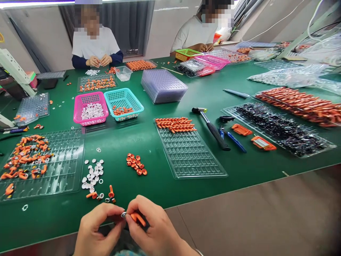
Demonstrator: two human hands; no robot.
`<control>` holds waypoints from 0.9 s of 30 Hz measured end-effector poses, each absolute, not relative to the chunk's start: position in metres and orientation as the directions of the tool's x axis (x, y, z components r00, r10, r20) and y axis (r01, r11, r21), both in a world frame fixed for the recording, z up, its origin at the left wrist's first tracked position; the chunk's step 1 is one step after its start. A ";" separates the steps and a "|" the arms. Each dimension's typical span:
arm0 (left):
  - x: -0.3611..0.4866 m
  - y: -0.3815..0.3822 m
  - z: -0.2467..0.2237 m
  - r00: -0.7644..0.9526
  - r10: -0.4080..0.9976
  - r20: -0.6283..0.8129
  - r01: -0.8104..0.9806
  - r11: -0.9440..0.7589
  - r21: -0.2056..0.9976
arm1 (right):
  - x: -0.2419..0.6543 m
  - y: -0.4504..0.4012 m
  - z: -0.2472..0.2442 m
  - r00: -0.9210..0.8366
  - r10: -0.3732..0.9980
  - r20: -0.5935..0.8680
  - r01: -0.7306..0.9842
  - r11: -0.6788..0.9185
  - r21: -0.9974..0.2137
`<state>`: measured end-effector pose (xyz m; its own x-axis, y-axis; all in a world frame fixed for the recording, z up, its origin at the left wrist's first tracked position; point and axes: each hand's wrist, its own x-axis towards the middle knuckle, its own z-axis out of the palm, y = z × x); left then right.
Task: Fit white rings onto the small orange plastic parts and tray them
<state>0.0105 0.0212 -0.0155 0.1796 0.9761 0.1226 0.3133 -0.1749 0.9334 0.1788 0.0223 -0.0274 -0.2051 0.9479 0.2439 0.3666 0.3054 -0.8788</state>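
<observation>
At the front edge of the table my left hand (99, 227) pinches a small round whitish disc (123, 214) between thumb and forefinger. My right hand (153, 224) is closed on an orange hook-shaped part (138, 219), its curved end showing below the forefinger. The fingertips of both hands almost meet, and the disc sits at the end of the orange part; whether the two are joined is hidden. Just beyond my hands lie two loose orange parts (111, 192), a scatter of white caps (92, 176) and a cluster of orange cup-shaped caps (136, 163).
A clear tray (66, 156) with orange parts is at left, another tray (197, 154) right of centre. Pink (91, 122) and blue (124, 116) baskets stand behind. A hammer (213, 131), pliers (236, 142) and a tray of black parts (279, 126) lie right. Two people sit opposite.
</observation>
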 end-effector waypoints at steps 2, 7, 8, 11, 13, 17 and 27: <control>0.011 0.019 -0.017 0.159 0.980 0.116 0.307 -0.161 0.938 | 0.178 0.022 -0.028 -0.212 0.945 0.247 0.375 0.312 -0.873; 0.011 0.018 -0.018 0.133 0.985 0.109 0.312 -0.146 0.939 | 0.178 0.022 -0.028 -0.224 0.951 0.211 0.381 0.285 -0.880; 0.011 0.017 -0.019 0.135 0.986 0.103 0.312 -0.141 0.939 | 0.178 0.021 -0.028 -0.226 0.953 0.202 0.382 0.277 -0.881; 0.011 0.017 -0.019 0.134 0.986 0.101 0.315 -0.139 0.939 | 0.178 0.021 -0.028 -0.220 0.960 0.174 0.385 0.250 -0.889; 0.012 0.016 -0.020 0.128 0.986 0.111 0.315 -0.147 0.938 | 0.178 0.021 -0.027 -0.218 0.964 0.152 0.380 0.227 -0.897; 0.011 0.015 -0.022 0.116 0.988 0.101 0.287 -0.130 0.949 | 0.179 0.023 -0.023 -0.216 0.972 0.090 0.359 0.165 -0.918; 0.008 0.014 -0.031 0.125 0.991 0.037 0.229 -0.065 0.971 | 0.179 0.025 -0.021 -0.204 0.979 -0.008 0.346 0.065 -0.936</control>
<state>0.0081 0.0136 -0.0314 0.1254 0.9914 0.0369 0.2288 -0.0651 0.9713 0.1786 0.0246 -0.0211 -0.2044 0.9788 -0.0079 0.3458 0.0647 -0.9361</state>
